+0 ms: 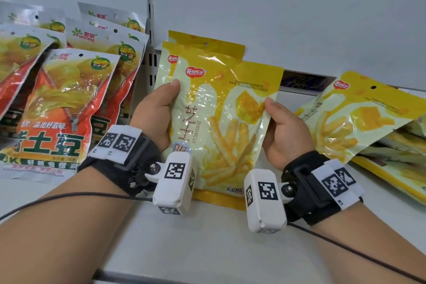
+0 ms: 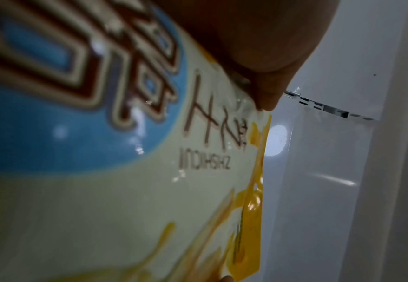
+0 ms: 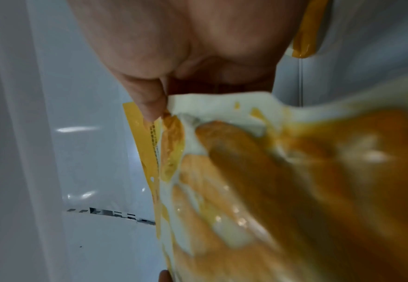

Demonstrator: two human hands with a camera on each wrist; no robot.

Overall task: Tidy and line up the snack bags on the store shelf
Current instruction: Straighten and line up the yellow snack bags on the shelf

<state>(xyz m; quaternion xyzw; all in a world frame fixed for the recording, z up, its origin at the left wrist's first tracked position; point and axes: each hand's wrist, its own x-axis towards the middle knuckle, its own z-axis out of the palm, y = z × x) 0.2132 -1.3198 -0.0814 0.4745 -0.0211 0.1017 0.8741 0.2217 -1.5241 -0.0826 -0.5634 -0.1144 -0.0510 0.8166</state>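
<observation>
A yellow and pale-green cheese-stick snack bag (image 1: 221,122) stands upright on the white shelf (image 1: 207,237), with its foot on the board. My left hand (image 1: 159,113) grips its left edge, thumb on the front. My right hand (image 1: 281,127) pinches its right edge. Two more bags of the same kind (image 1: 205,47) stand behind it against the back wall. The left wrist view shows the bag's printed front (image 2: 125,152) under my thumb (image 2: 265,91). In the right wrist view my thumb (image 3: 150,103) presses the bag's edge (image 3: 222,171).
Rows of red and yellow potato-chip bags (image 1: 66,108) lean at the left, beyond a slotted upright (image 1: 150,18). At the right, several cheese-stick bags (image 1: 359,115) lie tilted in a loose pile. Cables trail from both wrist cameras across the shelf front.
</observation>
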